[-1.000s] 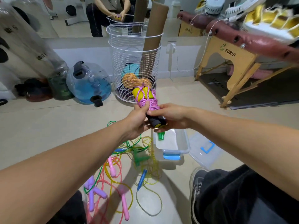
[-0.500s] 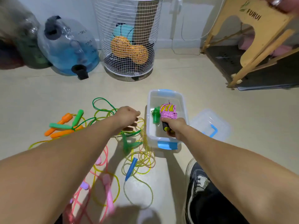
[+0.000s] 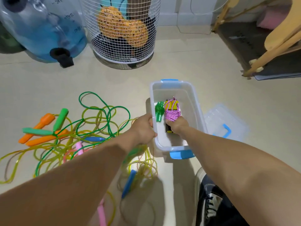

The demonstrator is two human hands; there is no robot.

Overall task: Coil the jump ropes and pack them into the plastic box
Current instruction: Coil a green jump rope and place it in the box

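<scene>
A clear plastic box [image 3: 197, 101] with blue latches stands on the floor. Inside it lies a green coiled rope [image 3: 159, 111]. My right hand [image 3: 176, 125] is shut on a coiled purple jump rope [image 3: 172, 110] with yellow and black handles, held low inside the box beside the green one. My left hand [image 3: 143, 128] grips the box's left rim. A tangle of loose jump ropes [image 3: 91, 128] with orange, green, blue and pink handles lies on the floor left of the box.
The box's clear lid [image 3: 226, 126] lies right of the box. A white wire basket [image 3: 120, 30] and a blue water jug [image 3: 44, 28] stand behind. A wooden table leg [image 3: 275, 51] is at the far right. My shoe [image 3: 210, 199] is below the box.
My right hand has lowered the purple coil from chest height into the box. My left hand let go of the coil and moved to the box's left rim.
</scene>
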